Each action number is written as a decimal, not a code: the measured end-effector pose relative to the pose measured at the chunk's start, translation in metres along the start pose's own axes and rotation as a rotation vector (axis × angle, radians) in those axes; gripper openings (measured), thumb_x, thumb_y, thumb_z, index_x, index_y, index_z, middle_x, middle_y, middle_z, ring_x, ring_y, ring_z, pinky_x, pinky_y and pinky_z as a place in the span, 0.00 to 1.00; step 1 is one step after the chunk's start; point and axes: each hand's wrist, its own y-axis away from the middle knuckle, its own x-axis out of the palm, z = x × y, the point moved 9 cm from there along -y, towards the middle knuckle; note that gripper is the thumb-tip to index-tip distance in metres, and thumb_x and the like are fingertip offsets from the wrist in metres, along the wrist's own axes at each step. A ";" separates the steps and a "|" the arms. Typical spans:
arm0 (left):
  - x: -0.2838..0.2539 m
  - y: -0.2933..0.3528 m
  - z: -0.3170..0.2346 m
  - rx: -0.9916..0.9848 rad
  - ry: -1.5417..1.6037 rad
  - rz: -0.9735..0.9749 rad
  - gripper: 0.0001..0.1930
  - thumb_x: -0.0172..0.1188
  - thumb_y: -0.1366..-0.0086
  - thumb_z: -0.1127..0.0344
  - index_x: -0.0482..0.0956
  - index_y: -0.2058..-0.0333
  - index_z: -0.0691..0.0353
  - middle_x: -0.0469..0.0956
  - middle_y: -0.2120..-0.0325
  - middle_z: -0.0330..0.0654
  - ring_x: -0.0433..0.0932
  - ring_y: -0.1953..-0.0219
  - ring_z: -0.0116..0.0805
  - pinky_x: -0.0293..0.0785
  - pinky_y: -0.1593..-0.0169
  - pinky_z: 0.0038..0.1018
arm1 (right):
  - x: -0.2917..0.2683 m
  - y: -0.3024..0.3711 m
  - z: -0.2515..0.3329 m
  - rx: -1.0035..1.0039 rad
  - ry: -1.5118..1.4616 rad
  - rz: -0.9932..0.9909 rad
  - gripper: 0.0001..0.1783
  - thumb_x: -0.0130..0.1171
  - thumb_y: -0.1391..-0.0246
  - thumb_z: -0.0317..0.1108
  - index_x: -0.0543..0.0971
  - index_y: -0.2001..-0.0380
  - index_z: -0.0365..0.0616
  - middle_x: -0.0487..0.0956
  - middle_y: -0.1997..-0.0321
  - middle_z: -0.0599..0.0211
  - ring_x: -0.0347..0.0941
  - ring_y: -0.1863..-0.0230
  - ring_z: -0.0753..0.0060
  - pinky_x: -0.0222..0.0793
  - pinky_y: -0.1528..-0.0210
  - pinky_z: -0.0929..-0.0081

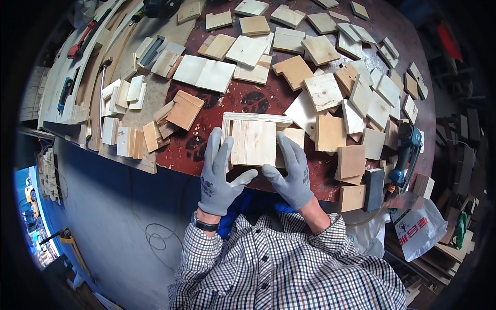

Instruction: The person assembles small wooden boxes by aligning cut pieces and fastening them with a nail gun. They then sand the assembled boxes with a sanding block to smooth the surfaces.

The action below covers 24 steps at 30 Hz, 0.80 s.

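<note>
A square pale wooden board [254,143] lies at the table's near edge, set within an L-shaped wooden frame [258,118] of narrow strips along its far and left sides. My left hand [216,173], in a grey glove, grips the frame's left strip, its thumb reaching toward the board's near edge. From the right, my right hand [292,173], gloved alike, holds the board with fingers along its right side and the thumb at its near right corner. The undersides of both pieces are hidden.
Many loose wooden squares [323,92] are scattered over the dark red table [181,161]. A blue and black nail gun [405,155] stands at the right edge. At left are a hammer [103,85] and long planks [90,67]. A plastic bag [421,232] hangs at lower right.
</note>
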 end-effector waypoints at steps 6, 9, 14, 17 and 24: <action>0.001 -0.007 0.008 0.078 -0.215 0.111 0.46 0.71 0.37 0.41 0.67 0.28 0.61 0.71 0.32 0.61 0.74 0.33 0.59 0.77 0.35 0.43 | 0.008 0.000 0.002 -0.062 0.169 0.067 0.51 0.66 0.41 0.64 0.68 0.26 0.39 0.76 0.34 0.51 0.74 0.39 0.48 0.68 0.37 0.54; 0.001 -0.010 0.007 0.070 -0.262 0.113 0.41 0.64 0.33 0.38 0.70 0.30 0.59 0.69 0.32 0.63 0.74 0.33 0.61 0.79 0.37 0.45 | 0.009 0.001 0.003 -0.088 0.228 0.059 0.53 0.71 0.46 0.59 0.65 0.24 0.42 0.75 0.33 0.54 0.73 0.40 0.49 0.67 0.37 0.54; 0.006 -0.004 0.008 0.055 -0.356 0.094 0.38 0.59 0.29 0.40 0.68 0.28 0.56 0.69 0.31 0.61 0.74 0.34 0.62 0.83 0.42 0.44 | 0.007 -0.002 0.003 -0.039 0.175 0.079 0.56 0.77 0.58 0.38 0.65 0.24 0.45 0.75 0.34 0.56 0.73 0.39 0.50 0.67 0.38 0.54; 0.009 -0.007 0.006 0.069 -0.373 0.095 0.39 0.59 0.28 0.40 0.66 0.27 0.58 0.69 0.32 0.61 0.74 0.34 0.62 0.80 0.39 0.45 | 0.009 -0.002 0.000 -0.028 0.161 0.068 0.56 0.76 0.57 0.36 0.63 0.24 0.43 0.75 0.34 0.53 0.73 0.40 0.48 0.67 0.36 0.54; 0.000 -0.009 0.005 0.140 -0.278 0.128 0.44 0.74 0.36 0.54 0.63 0.25 0.56 0.67 0.31 0.63 0.72 0.32 0.62 0.79 0.37 0.46 | 0.005 -0.001 -0.002 -0.036 0.091 0.039 0.49 0.68 0.52 0.31 0.63 0.24 0.42 0.76 0.38 0.49 0.74 0.40 0.43 0.67 0.36 0.53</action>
